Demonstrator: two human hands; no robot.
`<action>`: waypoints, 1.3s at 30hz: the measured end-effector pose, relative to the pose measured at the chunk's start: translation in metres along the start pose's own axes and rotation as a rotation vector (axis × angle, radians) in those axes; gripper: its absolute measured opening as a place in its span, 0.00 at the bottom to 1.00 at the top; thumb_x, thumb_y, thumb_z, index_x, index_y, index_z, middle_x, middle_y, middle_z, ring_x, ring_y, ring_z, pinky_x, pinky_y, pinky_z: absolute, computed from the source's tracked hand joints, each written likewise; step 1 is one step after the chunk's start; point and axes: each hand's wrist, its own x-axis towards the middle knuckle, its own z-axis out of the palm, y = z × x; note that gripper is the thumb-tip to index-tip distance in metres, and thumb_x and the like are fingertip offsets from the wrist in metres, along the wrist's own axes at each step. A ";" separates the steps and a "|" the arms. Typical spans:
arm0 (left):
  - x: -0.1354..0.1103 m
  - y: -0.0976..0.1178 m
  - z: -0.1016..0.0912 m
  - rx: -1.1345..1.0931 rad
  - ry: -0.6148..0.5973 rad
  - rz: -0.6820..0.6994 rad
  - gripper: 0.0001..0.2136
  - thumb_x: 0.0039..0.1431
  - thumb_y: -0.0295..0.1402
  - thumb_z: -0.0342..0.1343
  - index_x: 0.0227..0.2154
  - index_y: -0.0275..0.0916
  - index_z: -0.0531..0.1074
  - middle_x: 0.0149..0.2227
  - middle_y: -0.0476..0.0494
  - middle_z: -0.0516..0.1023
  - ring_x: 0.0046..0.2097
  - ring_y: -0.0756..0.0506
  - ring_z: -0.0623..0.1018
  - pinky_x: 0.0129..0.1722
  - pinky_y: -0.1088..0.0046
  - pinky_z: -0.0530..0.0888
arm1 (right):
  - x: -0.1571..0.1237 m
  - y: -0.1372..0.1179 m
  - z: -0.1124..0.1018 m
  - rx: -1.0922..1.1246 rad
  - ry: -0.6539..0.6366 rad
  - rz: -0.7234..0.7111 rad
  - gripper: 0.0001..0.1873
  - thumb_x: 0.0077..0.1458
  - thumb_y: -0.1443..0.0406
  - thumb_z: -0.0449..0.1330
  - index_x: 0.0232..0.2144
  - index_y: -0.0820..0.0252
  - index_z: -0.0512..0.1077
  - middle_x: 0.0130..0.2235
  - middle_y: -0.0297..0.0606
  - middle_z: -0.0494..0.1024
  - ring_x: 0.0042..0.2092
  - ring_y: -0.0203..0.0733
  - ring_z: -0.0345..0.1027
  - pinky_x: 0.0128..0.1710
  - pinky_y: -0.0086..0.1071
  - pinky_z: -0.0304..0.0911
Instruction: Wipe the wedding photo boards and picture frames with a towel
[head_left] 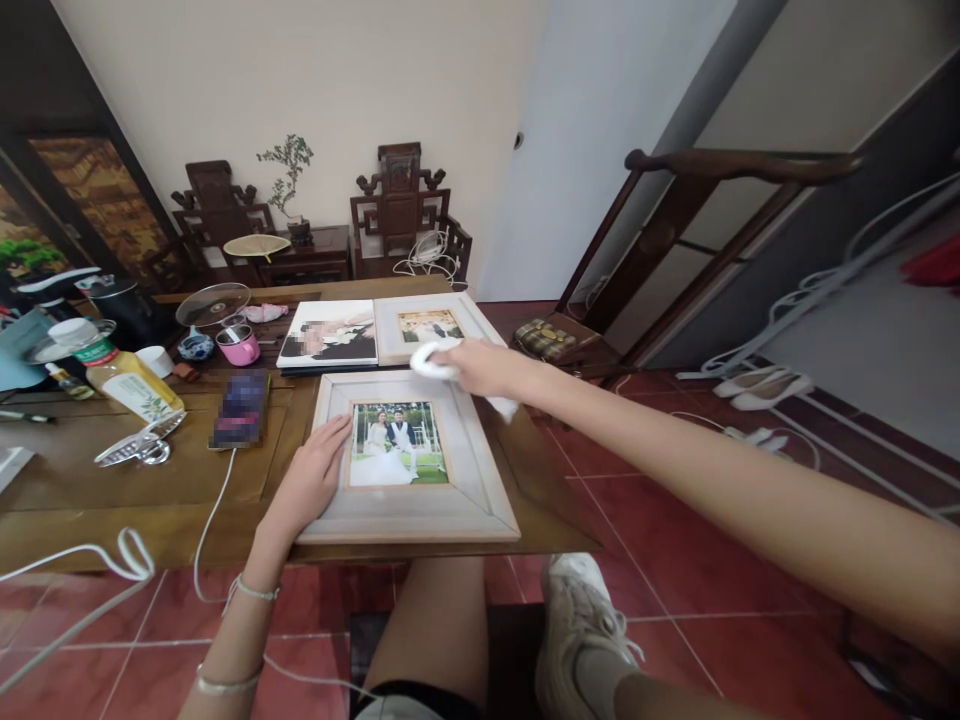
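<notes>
A pale wooden picture frame point(480, 470) with a wedding photo lies flat at the table's front edge. On its left border rests my left hand point(319, 470), fingers stretched out and holding nothing. My right hand point(476, 366) is closed round a bunched white cloth point(433, 362), over the frame's far edge; part of the cloth hangs below the hand. Just behind lies a second framed photo point(394, 318), partly hidden by my right hand and the cloth. To its left is a photo album point(330, 335) with a pictured cover.
On the table's left are a phone point(240, 408) with a white cable, a clear hair clip point(142, 445), a bottle of yellow liquid point(124, 375) and a pink cup point(238, 346). A wooden chair point(679, 210) stands right. A plaid bag point(545, 338) sits beyond the table.
</notes>
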 end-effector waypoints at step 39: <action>0.000 -0.002 0.001 0.028 -0.007 0.007 0.20 0.67 0.32 0.40 0.59 0.40 0.65 0.63 0.38 0.64 0.65 0.41 0.62 0.64 0.53 0.60 | -0.011 -0.017 0.070 -0.114 0.121 -0.161 0.37 0.50 0.81 0.48 0.63 0.63 0.58 0.69 0.48 0.48 0.68 0.65 0.35 0.60 0.62 0.44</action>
